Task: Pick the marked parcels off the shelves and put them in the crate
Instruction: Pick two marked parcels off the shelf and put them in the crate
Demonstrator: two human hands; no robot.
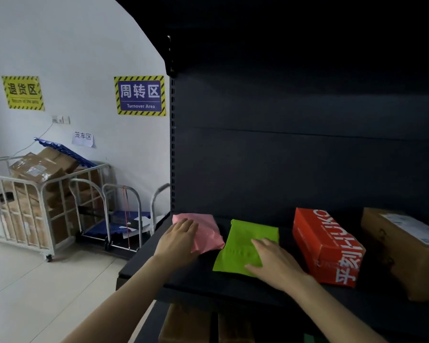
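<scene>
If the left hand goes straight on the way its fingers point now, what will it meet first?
The left hand lies flat on the pink parcel; sliding on over it, it would probably next meet the shelf's dark back panel, though depth is unclear.

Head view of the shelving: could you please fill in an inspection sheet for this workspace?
Surface: dark metal shelf, dimly lit.
Job's things: pink plastic mailer bag, green plastic mailer bag, red printed cardboard box and brown labelled cardboard box in a row on it; crate not in view.
Clutter: brown cartons on the shelf below.
Hands: left hand rests flat on the pink bag; right hand lies flat on the green bag.
Cables: thin white cable hanging from the wall socket.
Surroundings: white metal cage trolley full of cardboard boxes, blue platform cart, blue "Turnover Area" sign, yellow sign.
</scene>
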